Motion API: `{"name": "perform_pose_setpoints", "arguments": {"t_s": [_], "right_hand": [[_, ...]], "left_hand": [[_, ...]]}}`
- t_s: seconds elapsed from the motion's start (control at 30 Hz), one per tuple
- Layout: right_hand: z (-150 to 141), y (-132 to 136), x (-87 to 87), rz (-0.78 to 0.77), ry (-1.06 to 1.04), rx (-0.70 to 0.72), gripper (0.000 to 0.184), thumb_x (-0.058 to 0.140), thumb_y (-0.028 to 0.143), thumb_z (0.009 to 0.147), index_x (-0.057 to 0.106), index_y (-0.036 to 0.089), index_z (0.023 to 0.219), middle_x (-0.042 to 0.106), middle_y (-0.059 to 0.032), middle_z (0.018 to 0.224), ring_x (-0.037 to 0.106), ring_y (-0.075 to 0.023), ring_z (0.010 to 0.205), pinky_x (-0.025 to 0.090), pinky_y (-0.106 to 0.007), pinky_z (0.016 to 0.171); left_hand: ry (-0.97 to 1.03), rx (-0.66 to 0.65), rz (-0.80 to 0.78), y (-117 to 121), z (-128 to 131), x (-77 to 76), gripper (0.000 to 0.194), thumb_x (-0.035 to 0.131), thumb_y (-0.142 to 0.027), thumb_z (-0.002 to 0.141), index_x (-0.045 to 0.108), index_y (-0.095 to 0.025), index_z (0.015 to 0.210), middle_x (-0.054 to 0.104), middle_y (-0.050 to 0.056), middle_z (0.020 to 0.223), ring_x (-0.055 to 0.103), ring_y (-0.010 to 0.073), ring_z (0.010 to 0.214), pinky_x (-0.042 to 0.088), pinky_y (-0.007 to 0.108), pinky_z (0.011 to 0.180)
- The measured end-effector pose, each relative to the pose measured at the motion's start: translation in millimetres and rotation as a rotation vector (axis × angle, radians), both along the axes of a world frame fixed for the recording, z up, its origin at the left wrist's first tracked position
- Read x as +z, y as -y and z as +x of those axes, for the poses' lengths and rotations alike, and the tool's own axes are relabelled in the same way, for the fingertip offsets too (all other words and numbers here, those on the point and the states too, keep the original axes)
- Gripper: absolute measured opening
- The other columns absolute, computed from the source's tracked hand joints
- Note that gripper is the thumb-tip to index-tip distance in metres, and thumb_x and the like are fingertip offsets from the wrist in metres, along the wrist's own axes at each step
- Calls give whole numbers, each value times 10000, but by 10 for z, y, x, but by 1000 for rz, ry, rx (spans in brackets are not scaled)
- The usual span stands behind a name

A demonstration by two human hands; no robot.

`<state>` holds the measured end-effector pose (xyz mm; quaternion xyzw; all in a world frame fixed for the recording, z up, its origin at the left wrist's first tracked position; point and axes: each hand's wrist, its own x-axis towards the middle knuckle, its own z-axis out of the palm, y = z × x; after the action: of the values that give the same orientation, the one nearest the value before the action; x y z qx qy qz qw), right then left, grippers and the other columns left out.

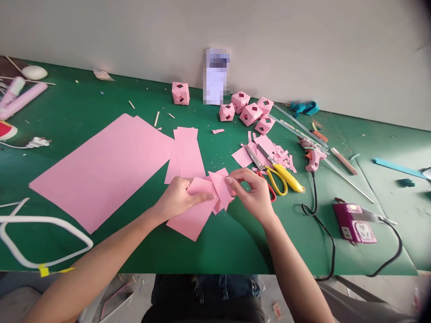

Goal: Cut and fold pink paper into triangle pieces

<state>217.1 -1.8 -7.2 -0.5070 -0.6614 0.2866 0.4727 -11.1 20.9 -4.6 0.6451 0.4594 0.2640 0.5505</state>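
My left hand (178, 197) grips a pink paper strip (195, 224), thumb on top and fingers beneath. Pinched between the thumb and fingers of my right hand (252, 190) is the edge of a folded pink paper piece (222, 186), which overlaps the strip. More pink paper corners show under it, partly hidden. Just beyond my left hand lie cut pink strips (188, 152), with large pink sheets (104, 170) to their left. Scissors (274, 177) with red and yellow handles and a yellow-handled utility knife (288, 177) rest beside my right hand on pink scraps (269, 148).
Several faceted pink paper balls (251, 114) stand at the back, near a blurred phone (216, 76) against the wall. A pink glue gun (314, 157), clear glue sticks (350, 181) and a purple power socket (353, 222) with cables occupy the right. A white frame (50, 220) lies front left.
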Motion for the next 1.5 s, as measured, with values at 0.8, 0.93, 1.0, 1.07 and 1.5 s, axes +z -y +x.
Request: {"name": "perform_pose_setpoints", "arguments": {"t_s": [0.8, 0.93, 1.0, 1.07, 1.5], "right_hand": [[-10, 28, -78, 249, 289, 46, 188, 726, 394, 972, 728, 252, 1095, 788, -58, 968, 670, -242, 900, 552, -398, 817], [-86, 70, -78, 292, 234, 16, 366, 677, 262, 984, 609, 274, 1344, 766, -40, 974, 679, -236, 888, 548, -419, 835], [-128, 93, -71, 381, 293, 12, 459, 647, 176, 945, 581, 287, 1385, 735, -69, 1097, 673, -261, 991, 537, -453, 875], [-166, 111, -61, 471, 390, -1, 467, 637, 120, 894, 633, 307, 1323, 669, -96, 1243, 639, -296, 1120, 510, -498, 935], [-227, 107, -85, 586, 438, -79, 214, 769, 150, 890, 770, 324, 1014, 705, -60, 1177, 561, -302, 1188, 528, -493, 986]], "left_hand": [[445, 425, -112, -111, -15, 43, 383, 858, -299, 770, 688, -205, 1100, 708, 26, 984, 675, 179, 870, 549, 233, 699], [464, 390, -130, -76, -12, 78, 490, 906, -295, 741, 673, -222, 1167, 733, 38, 1105, 705, 193, 971, 578, 224, 740], [476, 378, -165, -75, -13, 85, 526, 916, -301, 735, 661, -228, 1190, 742, 39, 1104, 717, 200, 961, 593, 239, 745], [482, 379, -201, -79, -7, 89, 573, 916, -329, 743, 637, -235, 1234, 750, 45, 1095, 730, 210, 932, 608, 264, 737], [484, 459, -280, -107, 11, 90, 602, 735, -529, 910, 602, -225, 1413, 785, 79, 1109, 747, 245, 1022, 594, 284, 776]]}}
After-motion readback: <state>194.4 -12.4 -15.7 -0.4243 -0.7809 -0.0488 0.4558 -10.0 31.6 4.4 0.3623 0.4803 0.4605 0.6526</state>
